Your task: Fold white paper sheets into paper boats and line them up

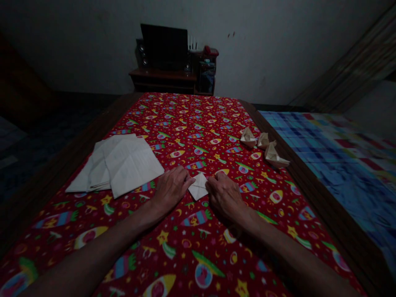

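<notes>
Red cloth (182, 235) lay beneath the folded paper (198, 187), pinched by left grip (171, 187) and right grip (225, 193), ideally with even pressure.

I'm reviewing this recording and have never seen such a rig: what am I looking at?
There is no robot here, only a person's two bare hands. The one picture comes from a camera worn on the head, looking forward and down. On the red patterned cloth, the left hand and right hand hold a small folded paper between them. Beyond the left hand lie overlapping pale paper sheets; toward the right edge sit three folded paper figures.
</notes>
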`<control>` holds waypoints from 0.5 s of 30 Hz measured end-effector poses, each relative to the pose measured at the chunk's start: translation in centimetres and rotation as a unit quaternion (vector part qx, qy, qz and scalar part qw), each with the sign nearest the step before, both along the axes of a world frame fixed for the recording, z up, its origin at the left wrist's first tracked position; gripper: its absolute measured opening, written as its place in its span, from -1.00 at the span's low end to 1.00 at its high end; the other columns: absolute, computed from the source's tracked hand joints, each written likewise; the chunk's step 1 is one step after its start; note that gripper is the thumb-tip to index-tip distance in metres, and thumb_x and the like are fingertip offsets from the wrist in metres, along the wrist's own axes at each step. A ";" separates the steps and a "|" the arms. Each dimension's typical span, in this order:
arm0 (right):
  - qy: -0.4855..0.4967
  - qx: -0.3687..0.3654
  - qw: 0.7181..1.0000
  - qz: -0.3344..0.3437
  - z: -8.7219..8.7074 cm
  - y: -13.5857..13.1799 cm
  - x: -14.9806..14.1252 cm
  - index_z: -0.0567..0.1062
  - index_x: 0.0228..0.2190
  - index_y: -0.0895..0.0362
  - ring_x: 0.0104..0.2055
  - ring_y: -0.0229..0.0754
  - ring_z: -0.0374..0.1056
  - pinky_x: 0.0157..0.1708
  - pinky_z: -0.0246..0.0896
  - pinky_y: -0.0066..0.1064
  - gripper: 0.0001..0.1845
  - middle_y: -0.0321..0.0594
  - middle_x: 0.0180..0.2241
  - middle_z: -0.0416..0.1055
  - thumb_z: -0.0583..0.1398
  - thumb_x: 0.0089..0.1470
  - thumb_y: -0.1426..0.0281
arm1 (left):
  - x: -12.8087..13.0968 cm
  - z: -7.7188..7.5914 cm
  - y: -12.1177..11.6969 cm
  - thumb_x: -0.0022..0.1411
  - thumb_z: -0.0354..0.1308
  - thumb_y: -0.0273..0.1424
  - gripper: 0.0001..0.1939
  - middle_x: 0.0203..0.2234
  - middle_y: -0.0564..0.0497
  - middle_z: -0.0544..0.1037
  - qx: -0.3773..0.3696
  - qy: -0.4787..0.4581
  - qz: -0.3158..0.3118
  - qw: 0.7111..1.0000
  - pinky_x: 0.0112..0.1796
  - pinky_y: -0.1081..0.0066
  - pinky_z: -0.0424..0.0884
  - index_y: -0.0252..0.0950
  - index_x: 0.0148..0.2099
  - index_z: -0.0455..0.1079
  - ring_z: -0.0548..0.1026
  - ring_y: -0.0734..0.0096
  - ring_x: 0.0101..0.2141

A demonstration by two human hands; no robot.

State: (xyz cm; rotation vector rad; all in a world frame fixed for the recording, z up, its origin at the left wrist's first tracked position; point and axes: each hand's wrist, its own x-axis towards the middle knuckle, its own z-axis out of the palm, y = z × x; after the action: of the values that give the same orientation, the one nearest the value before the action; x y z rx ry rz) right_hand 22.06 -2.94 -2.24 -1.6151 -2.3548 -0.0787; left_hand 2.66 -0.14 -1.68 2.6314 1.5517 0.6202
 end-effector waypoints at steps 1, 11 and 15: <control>-0.001 0.005 1.000 -0.002 -0.1 0.0 0.0 0.42 -0.37 0.13 -0.48 -0.27 -0.01 -0.49 -0.25 -0.39 -0.83 -0.22 -0.43 0.22 0.03 0.13 0.45 | 0.1 0.1 -0.1 0.32 -0.04 -0.26 -0.76 -0.41 0.02 0.41 0.000 0.000 0.003 1.000 -0.33 0.39 0.25 -0.29 -0.32 0.30 0.38 0.37 -0.37; -0.003 0.047 0.999 0.024 -1.1 0.1 0.5 0.37 -0.38 0.14 -0.40 -0.20 0.07 -0.46 -0.15 -0.38 -0.83 -0.18 -0.40 0.25 0.00 0.15 0.46 | -0.2 0.2 -0.6 0.28 -0.04 -0.53 -0.59 0.09 -0.06 0.35 0.028 0.040 -0.201 0.978 0.08 0.18 0.20 -0.25 0.16 0.20 0.21 0.24 0.13; -0.004 0.046 0.998 0.030 -0.7 -0.2 0.7 0.37 -0.36 0.16 -0.40 -0.20 0.08 -0.44 -0.12 -0.38 -0.84 -0.16 -0.39 0.26 -0.01 0.15 0.47 | -0.8 0.1 -1.0 0.25 -0.10 -0.56 -0.49 0.19 -0.04 0.24 -0.009 0.070 -0.204 0.976 0.18 0.07 0.02 -0.26 0.25 0.08 0.09 0.25 0.22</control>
State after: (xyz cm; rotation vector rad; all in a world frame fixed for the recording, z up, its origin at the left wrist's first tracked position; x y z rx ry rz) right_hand 22.73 -3.15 -2.95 -1.5030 -2.3675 -0.1798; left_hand 1.82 -1.17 -1.60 2.9048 0.9791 0.3945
